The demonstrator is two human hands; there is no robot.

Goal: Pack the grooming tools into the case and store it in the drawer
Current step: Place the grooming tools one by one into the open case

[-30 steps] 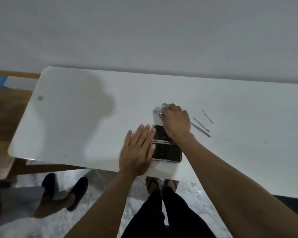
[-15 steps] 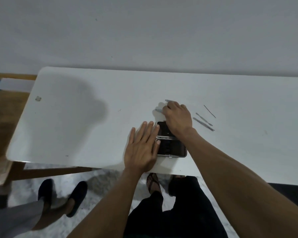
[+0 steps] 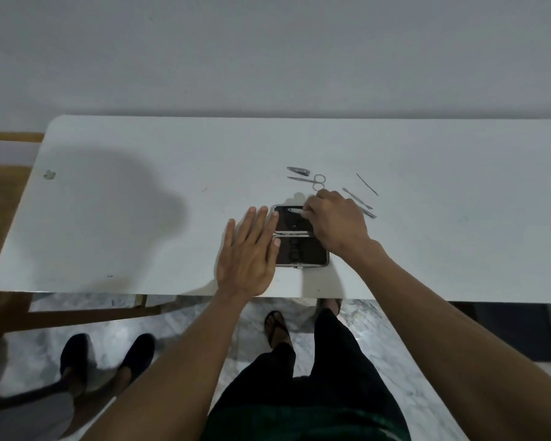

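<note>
Head view: two hands (image 3: 293, 237), one case (image 3: 303, 249).

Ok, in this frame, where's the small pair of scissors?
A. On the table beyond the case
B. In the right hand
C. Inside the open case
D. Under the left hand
A: the scissors lie on the white table past the open case, beside the nail clipper.

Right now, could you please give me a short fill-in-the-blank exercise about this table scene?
1. The case lies ____ on the table.
2. The ____ hand holds a thin metal tool over the case.
3. The left hand lies ____ beside the case.
4. The scissors lie just beyond the ____.

Missing words: open; right; flat; case
</note>
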